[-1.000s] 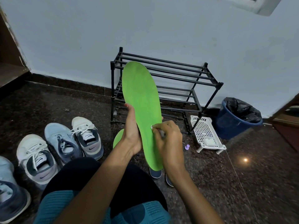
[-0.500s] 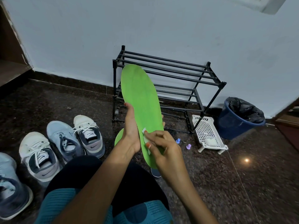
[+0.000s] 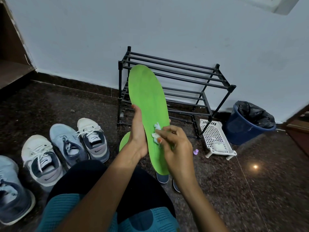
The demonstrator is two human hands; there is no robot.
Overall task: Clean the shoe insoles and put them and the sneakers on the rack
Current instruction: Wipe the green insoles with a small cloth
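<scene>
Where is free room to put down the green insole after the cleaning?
Free: the visible bars of the rack; the floor between the sneakers and the rack; the floor this side of the white basket. Crowded: around the basket, with small purple object and blue bin.

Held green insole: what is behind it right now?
Behind the insole stands the black rack, with no shoes on the bars that show. The left hand wraps fingers behind it. A second green insole lies on the floor below. The rack's left part is covered.
</scene>
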